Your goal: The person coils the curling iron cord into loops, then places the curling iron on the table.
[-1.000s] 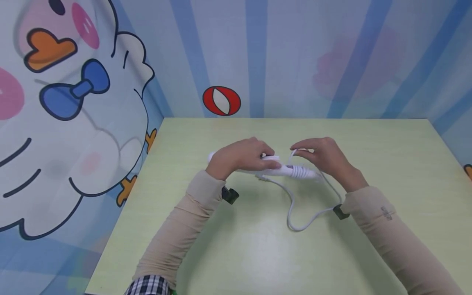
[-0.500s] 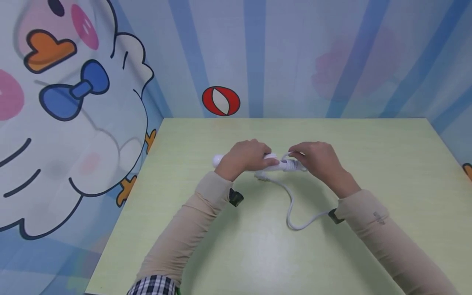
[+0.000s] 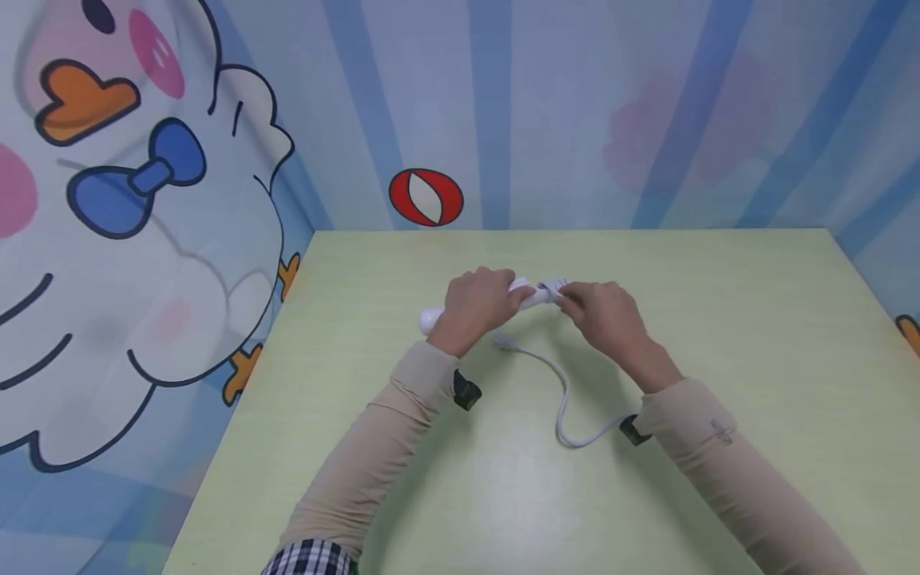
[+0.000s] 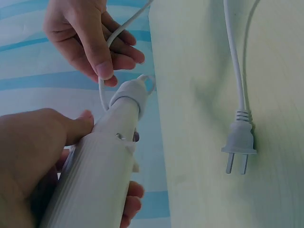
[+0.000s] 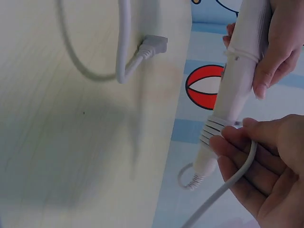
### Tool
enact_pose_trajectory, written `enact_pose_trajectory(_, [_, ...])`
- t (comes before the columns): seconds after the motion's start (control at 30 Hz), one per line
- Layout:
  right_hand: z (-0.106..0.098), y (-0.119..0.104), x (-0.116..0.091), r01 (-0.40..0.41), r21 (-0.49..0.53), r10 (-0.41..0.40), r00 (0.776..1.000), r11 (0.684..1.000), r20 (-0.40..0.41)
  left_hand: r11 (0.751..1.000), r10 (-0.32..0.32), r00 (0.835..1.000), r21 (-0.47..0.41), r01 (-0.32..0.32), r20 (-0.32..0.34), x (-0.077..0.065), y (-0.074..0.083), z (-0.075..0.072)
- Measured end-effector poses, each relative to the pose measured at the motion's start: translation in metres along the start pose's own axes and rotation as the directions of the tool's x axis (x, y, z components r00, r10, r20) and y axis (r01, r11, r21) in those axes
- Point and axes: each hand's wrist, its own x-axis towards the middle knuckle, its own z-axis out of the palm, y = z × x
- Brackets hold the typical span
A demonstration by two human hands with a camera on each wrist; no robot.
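Observation:
A white hair-styling iron [image 3: 431, 321], long and rounded with a ribbed barrel in the left wrist view, is held up above the table. My left hand [image 3: 477, 307] grips it round the middle. Several turns of its white cord [image 5: 212, 128] lie around the narrow handle end, seen in the right wrist view. At that end, my right hand [image 3: 607, 319] pinches the cord [image 5: 242, 173] between thumb and fingers, close beside the wraps. The rest of the cord curves over the table to a two-pin plug [image 4: 239, 137] lying there.
The pale green table [image 3: 503, 503] meets a blue striped wall [image 3: 546, 120] at the back. A printed cartoon bird [image 3: 144, 263] covers the left wall. Dark wrist cameras [image 3: 467, 391] hang under both cuffs.
Both hands have drawn closer together. The iron's handle end has tilted up and away, and my right hand has brought the cord in against it. The plug has stayed put.

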Motion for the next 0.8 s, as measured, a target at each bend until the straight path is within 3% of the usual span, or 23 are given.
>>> enact_pose_trajectory(0.33, [0.018,-0.001,-0.007,-0.068,0.159,0.066,0.998,0.985,0.016,0.989,-0.048,0.997,-0.144,0.039,-0.062,0.002,-0.014,-0.002])
enact_pose_trajectory(0.53, [0.024,0.005,-0.006,-0.042,0.193,0.052,0.998,0.98,-0.047,0.975,-0.017,0.998,-0.224,0.002,-0.064,0.0,-0.015,-0.01])
enact_pose_trajectory(0.8, [0.03,0.013,-0.004,0.022,0.224,0.013,0.988,0.974,-0.156,0.961,-0.001,1.0,-0.276,-0.002,-0.012,-0.005,-0.013,-0.02])
